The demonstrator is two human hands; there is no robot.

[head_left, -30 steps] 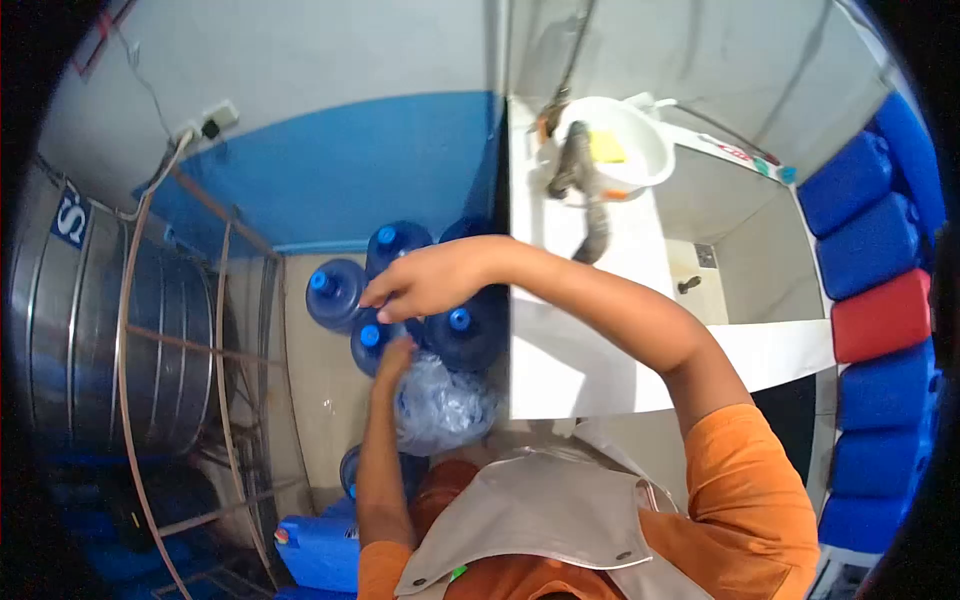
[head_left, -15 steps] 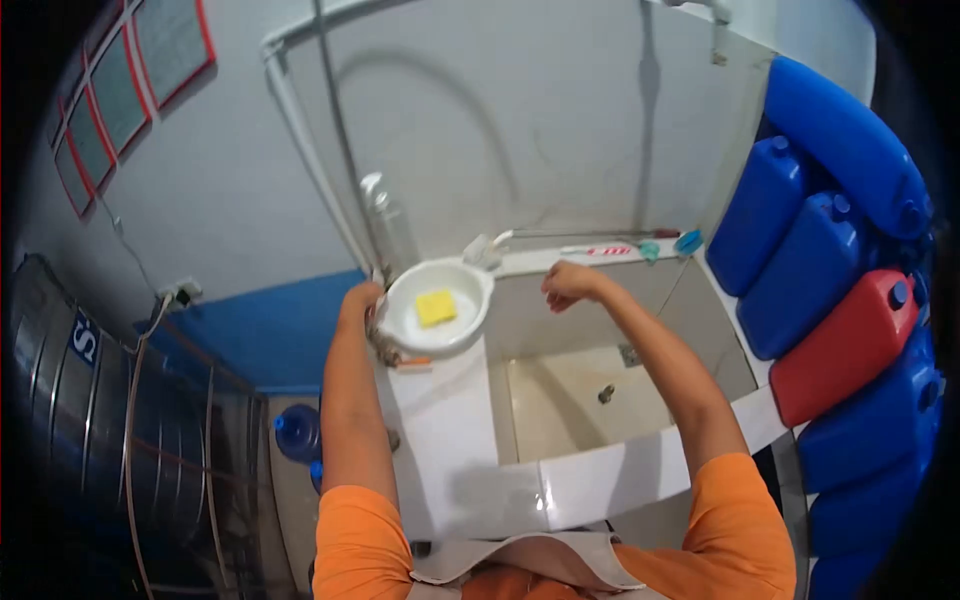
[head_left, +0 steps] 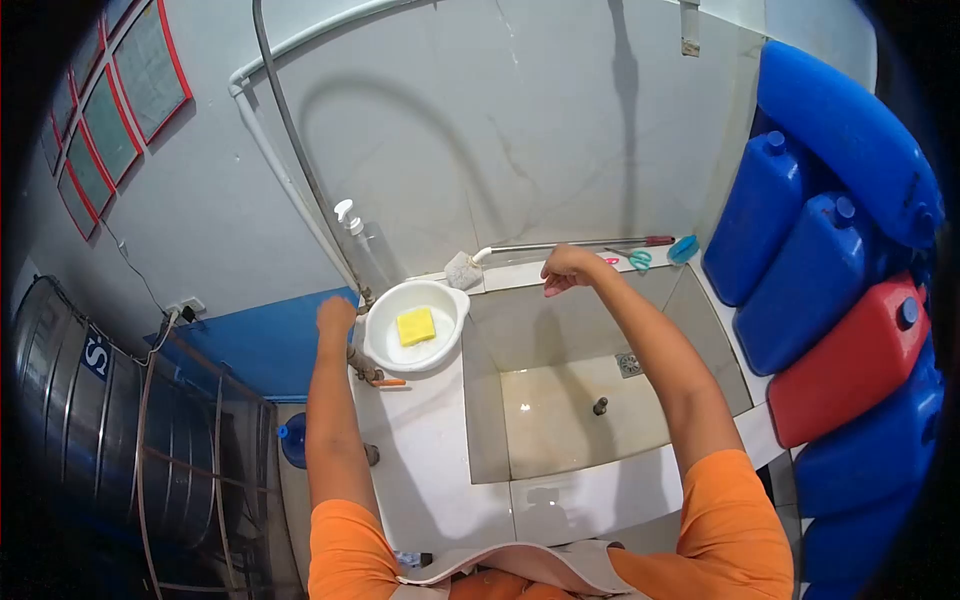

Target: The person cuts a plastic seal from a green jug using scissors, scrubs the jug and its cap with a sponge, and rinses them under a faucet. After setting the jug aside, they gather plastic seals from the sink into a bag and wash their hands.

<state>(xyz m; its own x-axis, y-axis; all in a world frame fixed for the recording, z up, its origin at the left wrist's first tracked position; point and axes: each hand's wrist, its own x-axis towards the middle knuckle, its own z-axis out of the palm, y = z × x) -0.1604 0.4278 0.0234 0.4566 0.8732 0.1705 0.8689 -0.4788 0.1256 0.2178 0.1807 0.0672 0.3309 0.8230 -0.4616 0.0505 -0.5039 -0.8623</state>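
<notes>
At the left side of a white plastic basin (head_left: 374, 350), my left hand (head_left: 335, 314) is curled close to the pipe fittings; its fingertips are hidden. Inside the basin lies a yellow sponge (head_left: 416, 326) in whitish suds. My right hand (head_left: 566, 270) hangs over the back of the sink (head_left: 560, 425), near the rear ledge, with its fingers curled down. Whether anything is in those fingers cannot be made out. Beside it on the ledge lie scissors with teal handles (head_left: 638, 260) and a blue brush (head_left: 683, 250). A pump bottle (head_left: 368, 248) stands behind the basin.
A long metal rod with a red end (head_left: 570, 245) lies along the back ledge. An orange-handled valve (head_left: 388, 382) is in front of the basin. Blue jerrycans (head_left: 805, 265) and a red jerrycan (head_left: 850, 365) line the right side. A metal tank (head_left: 110, 400) stands left.
The view has shifted and sharpened. My left hand has drawn slightly left from the basin's rim. My right hand is nearer the back ledge, covering most of a pink-and-white item there.
</notes>
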